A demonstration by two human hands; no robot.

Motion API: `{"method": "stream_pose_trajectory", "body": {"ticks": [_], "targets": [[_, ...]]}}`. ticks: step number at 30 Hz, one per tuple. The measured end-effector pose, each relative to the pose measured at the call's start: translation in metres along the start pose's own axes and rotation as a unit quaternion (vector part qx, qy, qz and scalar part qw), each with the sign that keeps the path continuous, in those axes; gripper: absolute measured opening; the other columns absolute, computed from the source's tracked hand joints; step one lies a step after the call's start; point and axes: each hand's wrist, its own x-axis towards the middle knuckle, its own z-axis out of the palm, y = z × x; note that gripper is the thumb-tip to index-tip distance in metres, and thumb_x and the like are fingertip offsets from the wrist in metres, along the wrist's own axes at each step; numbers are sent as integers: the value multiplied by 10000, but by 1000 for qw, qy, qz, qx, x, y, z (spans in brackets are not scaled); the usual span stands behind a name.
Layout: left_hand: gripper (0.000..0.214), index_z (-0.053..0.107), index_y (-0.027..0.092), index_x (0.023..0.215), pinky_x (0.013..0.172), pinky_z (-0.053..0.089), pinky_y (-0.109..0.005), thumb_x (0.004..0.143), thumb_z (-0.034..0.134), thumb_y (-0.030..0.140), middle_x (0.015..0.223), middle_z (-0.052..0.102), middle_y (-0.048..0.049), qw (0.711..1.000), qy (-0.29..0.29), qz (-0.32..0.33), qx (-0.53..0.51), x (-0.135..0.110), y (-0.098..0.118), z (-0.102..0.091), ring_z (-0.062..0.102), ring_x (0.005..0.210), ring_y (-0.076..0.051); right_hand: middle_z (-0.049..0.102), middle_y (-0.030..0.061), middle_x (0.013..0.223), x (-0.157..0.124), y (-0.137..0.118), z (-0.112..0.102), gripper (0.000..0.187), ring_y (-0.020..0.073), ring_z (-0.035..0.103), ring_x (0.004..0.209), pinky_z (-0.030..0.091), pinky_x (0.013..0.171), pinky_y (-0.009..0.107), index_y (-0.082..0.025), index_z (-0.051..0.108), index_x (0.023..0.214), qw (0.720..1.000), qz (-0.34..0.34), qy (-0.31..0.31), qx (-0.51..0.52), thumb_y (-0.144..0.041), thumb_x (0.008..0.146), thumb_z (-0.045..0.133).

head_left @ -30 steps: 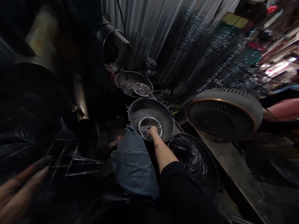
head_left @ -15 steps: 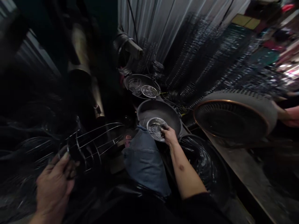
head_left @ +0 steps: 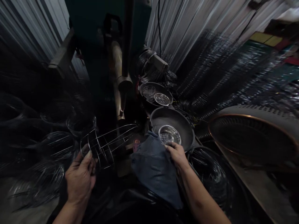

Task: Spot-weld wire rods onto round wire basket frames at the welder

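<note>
My left hand (head_left: pixel 80 177) is closed on one end of a wire rack (head_left: pixel 106 146), made of thin shiny rods joined by curved cross wires. The rack reaches right and away from me, above a dark area below the machine. My right hand (head_left: pixel 177 155) is at the near edge of a small metal bowl (head_left: pixel 175 132), thumb and fingers pinched together. Whatever is between those fingertips is too small to make out. Short metal wire pieces (head_left: pixel 165 137) lie in the bowl, which sits in a wide dark pan (head_left: pixel 187 129). Blue cloth (head_left: pixel 154 168) lies just left of my right hand.
Behind stands a second pan (head_left: pixel 142 87) with another bowl of short pieces (head_left: pixel 162 99). A machine with a vertical rod (head_left: pixel 125 82) rises ahead. Wire bundles (head_left: pixel 53 143) crowd the left; a coil (head_left: pixel 210 165) lies right, below a round fan-like housing (head_left: pixel 252 133).
My right hand has drawn back from inside the bowl to its near edge. My left hand still holds the wire rack. The view has turned left, and a person's arm at far right is gone.
</note>
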Motion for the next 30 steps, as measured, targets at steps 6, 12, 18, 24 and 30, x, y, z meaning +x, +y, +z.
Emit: {"method": "stream_pose_trajectory", "body": {"ticks": [6, 12, 18, 24, 30], "targets": [[458, 708, 227, 1050, 476, 431, -103, 613, 820, 303, 565, 557, 65, 1000, 16, -3, 2, -3, -6, 10, 482, 469, -22, 611, -6, 535, -19, -79, 97, 283, 86, 466, 377, 276, 365, 197, -145, 599, 775, 927, 109, -196, 300, -293, 570, 726], [438, 699, 249, 1077, 673, 548, -160, 651, 799, 267, 856, 714, 2, 999, 33, -5, -8, -1, -6, 11, 652, 697, -80, 632, 3, 557, -29, -97, 140, 265, 80, 481, 383, 284, 365, 183, -140, 597, 773, 864, 127, -254, 416, -254, 590, 751], [510, 674, 244, 1141, 645, 542, -152, 647, 795, 283, 856, 716, 2, 999, 41, 8, 30, 3, -8, 11, 658, 677, -88, 643, 22, 550, -28, -98, 142, 266, 79, 469, 375, 277, 361, 187, -143, 584, 705, 863, 128, -245, 423, -250, 567, 785], [522, 687, 243, 1118, 580, 517, -141, 619, 815, 324, 748, 688, 14, 999, 19, -6, 33, 17, -3, 7, 609, 587, -67, 643, 5, 524, -18, -98, 151, 332, 68, 436, 338, 265, 347, 185, -161, 584, 702, 865, 87, -252, 424, -302, 522, 825], [521, 697, 236, 1095, 612, 510, -133, 598, 828, 328, 742, 671, 21, 1000, 1, 6, 19, 29, 7, 15, 605, 620, -62, 631, 3, 503, -15, -107, 151, 336, 73, 443, 315, 272, 324, 184, -155, 576, 685, 878, 81, -244, 403, -324, 520, 816]]}}
